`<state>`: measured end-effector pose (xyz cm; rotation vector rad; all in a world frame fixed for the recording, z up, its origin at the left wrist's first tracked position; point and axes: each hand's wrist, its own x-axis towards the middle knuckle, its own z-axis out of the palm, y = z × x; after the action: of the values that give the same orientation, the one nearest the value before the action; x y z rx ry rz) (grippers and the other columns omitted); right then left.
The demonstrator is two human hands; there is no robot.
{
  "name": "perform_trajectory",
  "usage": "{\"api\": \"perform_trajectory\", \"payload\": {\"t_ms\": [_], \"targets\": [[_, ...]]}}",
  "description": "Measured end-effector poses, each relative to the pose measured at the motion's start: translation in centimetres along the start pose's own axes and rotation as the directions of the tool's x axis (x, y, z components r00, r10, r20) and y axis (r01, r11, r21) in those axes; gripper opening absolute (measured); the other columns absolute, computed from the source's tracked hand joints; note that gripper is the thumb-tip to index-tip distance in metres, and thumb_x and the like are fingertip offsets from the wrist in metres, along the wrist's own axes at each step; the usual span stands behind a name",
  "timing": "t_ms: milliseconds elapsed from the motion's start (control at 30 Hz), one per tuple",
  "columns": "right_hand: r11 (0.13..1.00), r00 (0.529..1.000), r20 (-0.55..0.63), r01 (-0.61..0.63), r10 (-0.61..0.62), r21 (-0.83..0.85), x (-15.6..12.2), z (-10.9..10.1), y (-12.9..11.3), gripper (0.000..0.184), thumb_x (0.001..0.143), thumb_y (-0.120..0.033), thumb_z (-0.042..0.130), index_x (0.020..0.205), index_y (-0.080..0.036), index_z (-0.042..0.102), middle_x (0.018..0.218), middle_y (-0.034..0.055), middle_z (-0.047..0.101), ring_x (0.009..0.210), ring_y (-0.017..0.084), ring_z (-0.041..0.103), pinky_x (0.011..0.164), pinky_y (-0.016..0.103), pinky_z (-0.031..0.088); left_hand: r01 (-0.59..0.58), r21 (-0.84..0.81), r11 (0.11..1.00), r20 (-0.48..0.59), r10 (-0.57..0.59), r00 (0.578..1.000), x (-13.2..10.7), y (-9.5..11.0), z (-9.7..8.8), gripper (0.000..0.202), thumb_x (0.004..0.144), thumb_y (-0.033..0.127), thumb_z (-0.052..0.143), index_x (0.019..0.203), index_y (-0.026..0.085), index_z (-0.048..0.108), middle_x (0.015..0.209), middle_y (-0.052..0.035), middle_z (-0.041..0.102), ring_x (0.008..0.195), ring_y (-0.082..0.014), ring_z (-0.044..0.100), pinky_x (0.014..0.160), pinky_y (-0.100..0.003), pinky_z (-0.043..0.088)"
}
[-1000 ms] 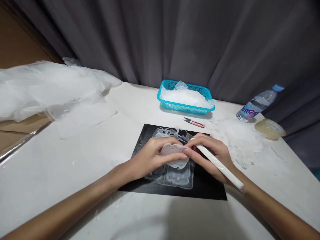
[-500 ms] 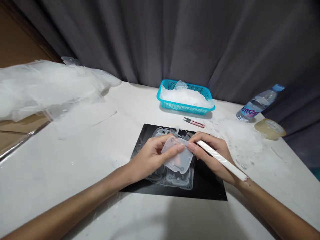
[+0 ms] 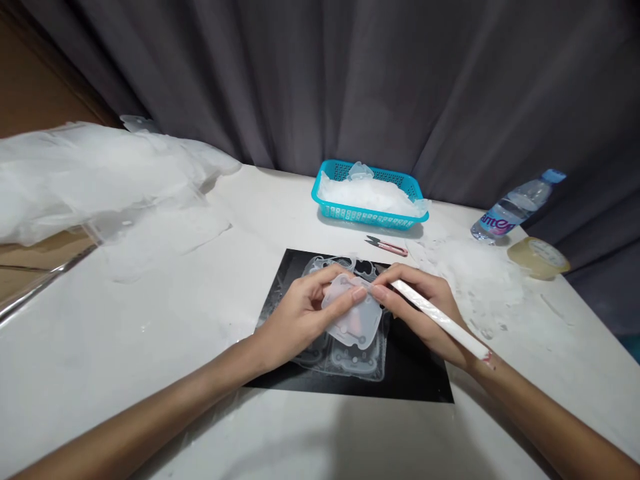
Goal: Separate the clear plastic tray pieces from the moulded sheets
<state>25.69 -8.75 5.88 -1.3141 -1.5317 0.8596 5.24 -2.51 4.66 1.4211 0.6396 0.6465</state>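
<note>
My left hand (image 3: 300, 313) pinches a small translucent plastic piece (image 3: 353, 313) with rounded corners, held tilted above a black mat (image 3: 425, 373). Gripped in my right hand (image 3: 425, 307) is a long white stick-like tool (image 3: 440, 320); its tip meets the piece's upper edge and its far end, marked red, points back toward my wrist. Under both hands, a clear moulded plastic sheet (image 3: 350, 353) with similar shapes lies on the mat.
A turquoise basket (image 3: 367, 213) of white plastic pieces stands behind the mat, pink snips (image 3: 387, 247) in front of it. White scraps (image 3: 470, 273), a water bottle (image 3: 515, 207) and a tape roll (image 3: 537, 257) lie right. Clear plastic sheets (image 3: 100, 180) pile up at left.
The plastic piece has been lifted and turned from flat to tilted in my left hand. Both hands have shifted slightly; the white tool stays at its edge.
</note>
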Motion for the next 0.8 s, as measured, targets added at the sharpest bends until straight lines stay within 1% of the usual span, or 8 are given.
{"api": "perform_trajectory", "payload": {"t_ms": [100,167,233,333,400,567,667,800], "targets": [[0.994,0.999,0.011,0.041,-0.04,-0.104,0.6,-0.6,1.4,0.026,0.104,-0.04,0.06,0.092,-0.021,0.072,0.082,0.0014,0.071,0.075,0.016,0.066,0.072,0.029,0.053,0.011,0.039,0.999,-0.033,-0.01,0.999,-0.1,0.1,0.0,0.033,0.096,0.047,0.07,0.086,0.017,0.061,0.069,0.003,0.057,0.057,-0.0096,0.053,0.05,-0.018,0.044],[0.941,0.989,0.043,0.148,-0.142,-0.306,0.9,-1.1,3.0,0.026,0.106,-0.04,0.056,0.099,-0.021,0.072,0.091,0.005,0.073,0.085,0.02,0.068,0.08,0.034,0.054,0.004,0.072,0.997,-0.055,0.0,0.998,-0.2,0.1,0.0,0.036,0.095,0.048,0.071,0.08,0.017,0.058,0.068,0.0035,0.054,0.056,-0.0091,0.051,0.049,-0.018,0.042],[0.782,0.951,0.177,0.308,-0.252,-0.541,1.1,-1.3,4.5,0.025,0.106,-0.036,0.055,0.114,-0.019,0.071,0.102,0.0102,0.073,0.097,0.026,0.068,0.086,0.04,0.054,-0.019,0.102,0.995,-0.07,0.026,0.997,-0.2,0.1,-0.1,0.036,0.095,0.046,0.071,0.078,0.017,0.059,0.068,0.0039,0.052,0.057,-0.0086,0.049,0.049,-0.018,0.041],[0.574,0.878,0.391,0.477,-0.277,-0.666,0.9,-1.3,5.7,0.038,0.109,-0.027,0.044,0.143,-0.018,0.058,0.111,0.0134,0.071,0.104,0.03,0.065,0.087,0.043,0.055,-0.058,0.119,0.991,-0.058,0.065,0.996,-0.2,0.0,-0.2,0.028,0.097,0.042,0.071,0.087,0.016,0.068,0.075,0.0021,0.057,0.063,-0.0092,0.052,0.053,-0.017,0.044],[0.56,0.886,0.365,0.463,-0.285,-0.687,1.0,-1.3,6.0,0.043,0.109,-0.025,0.042,0.151,-0.019,0.05,0.112,0.0125,0.071,0.104,0.029,0.064,0.089,0.044,0.055,-0.073,0.124,0.99,-0.05,0.08,0.996,-0.3,0.1,-0.2,0.024,0.098,0.04,0.07,0.094,0.016,0.071,0.081,0.0004,0.061,0.067,-0.0101,0.055,0.057,-0.018,0.046],[0.612,0.94,0.067,0.271,-0.335,-0.743,3.3,-1.9,8.1,0.037,0.109,-0.024,0.043,0.144,-0.019,0.055,0.131,0.014,0.068,0.119,0.031,0.059,0.103,0.047,0.05,-0.064,0.135,0.989,-0.051,0.071,0.996,-0.4,0.1,-0.2,0.025,0.097,0.04,0.07,0.089,0.016,0.07,0.078,0.0008,0.06,0.066,-0.01,0.054,0.056,-0.018,0.045],[0.548,0.953,0.039,0.206,-0.301,-0.811,4.9,-2.2,9.9,0.034,0.109,-0.026,0.045,0.138,-0.015,0.06,0.133,0.0159,0.067,0.121,0.032,0.059,0.103,0.046,0.049,-0.056,0.101,0.993,-0.047,0.061,0.997,-0.4,0.2,-0.1,0.025,0.097,0.039,0.07,0.087,0.016,0.069,0.076,0.0017,0.059,0.064,-0.0096,0.053,0.055,-0.018,0.045],[0.491,0.96,0.052,0.186,-0.274,-0.851,5.4,-2.0,10.6,0.027,0.108,-0.027,0.05,0.123,-0.014,0.068,0.115,0.0153,0.072,0.108,0.031,0.063,0.096,0.044,0.049,-0.057,0.077,0.995,-0.058,0.062,0.996,-0.3,0.2,-0.1,0.025,0.097,0.038,0.072,0.083,0.017,0.069,0.074,0.002,0.062,0.066,-0.01,0.057,0.058,-0.017,0.048]]}}
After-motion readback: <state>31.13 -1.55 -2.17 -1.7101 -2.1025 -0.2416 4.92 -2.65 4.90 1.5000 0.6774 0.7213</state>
